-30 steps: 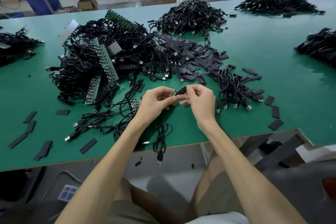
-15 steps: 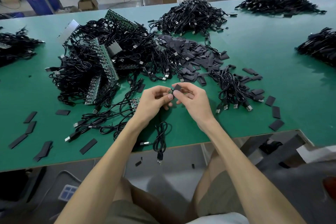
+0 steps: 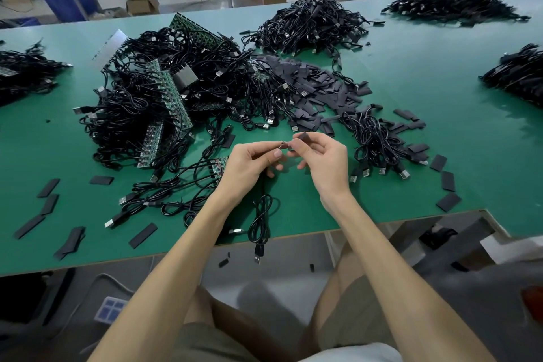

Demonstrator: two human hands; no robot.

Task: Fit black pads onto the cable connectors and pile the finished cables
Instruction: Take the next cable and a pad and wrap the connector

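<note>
Black pad pinched in right hand — left hand pinches the cable connector beside it.

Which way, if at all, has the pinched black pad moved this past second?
Yes. The black pad in the right hand has edged slightly away, toward the loose pad heap.

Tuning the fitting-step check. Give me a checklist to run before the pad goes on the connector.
1. Left hand pinches connector: ok.
2. Right hand pinches pad: ok.
3. Pad lined up with connector: cannot tell, too small.
4. Pad on connector: not ok, held beside it.
5. Cable with plug on table: not ok, plug dangles past the edge.
6. Spare pads nearby: ok.
</note>
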